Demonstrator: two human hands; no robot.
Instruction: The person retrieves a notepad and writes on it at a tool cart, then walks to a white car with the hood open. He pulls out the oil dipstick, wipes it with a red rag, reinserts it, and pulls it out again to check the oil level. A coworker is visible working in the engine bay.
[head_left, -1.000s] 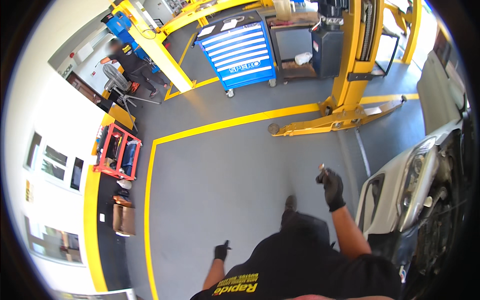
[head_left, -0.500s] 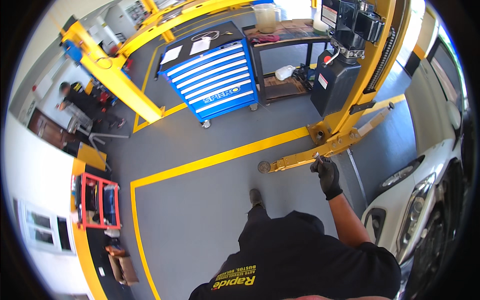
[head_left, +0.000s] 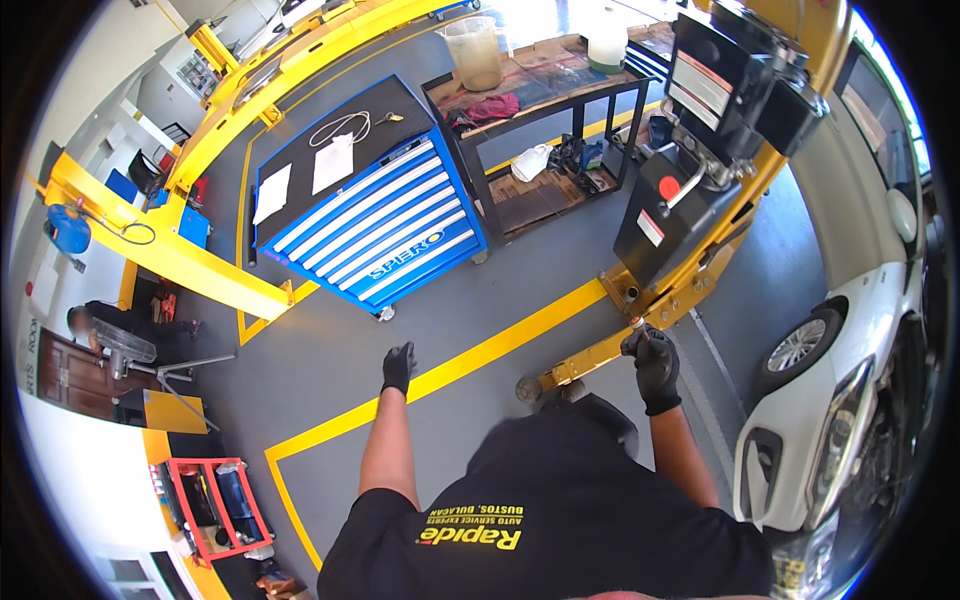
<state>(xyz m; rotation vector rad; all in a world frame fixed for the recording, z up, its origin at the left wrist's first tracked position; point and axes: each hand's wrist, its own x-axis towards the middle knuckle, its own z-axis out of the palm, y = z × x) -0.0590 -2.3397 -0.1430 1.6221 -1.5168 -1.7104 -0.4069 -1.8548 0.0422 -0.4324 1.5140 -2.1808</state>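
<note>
My right hand [head_left: 653, 374], in a black glove, is closed round a small rod-like piece [head_left: 637, 324] with a pale, brownish tip. Only its end sticks out above the fingers. That hand is held out in front of the yellow lift post's base arm [head_left: 590, 362], apart from it. My left hand [head_left: 398, 368], also gloved in black, hangs in the air over the grey floor near the yellow line. Its fingers are curled in and nothing shows in them. Ahead of it stands a blue tool cabinet [head_left: 375, 225] with white-edged drawers.
Papers [head_left: 333, 164] and a looped cable lie on the cabinet. A dark bench [head_left: 545, 75] beside it carries buckets and a red cloth. A black lift unit [head_left: 668, 215] stands ahead right, a white car [head_left: 815, 400] at right. A red cart [head_left: 215, 510] and another person [head_left: 150, 330] are at left.
My left arm has come into view and reaches forward. I have moved forward toward the cabinet and lift post, which look nearer. My right hand still holds the small piece.
</note>
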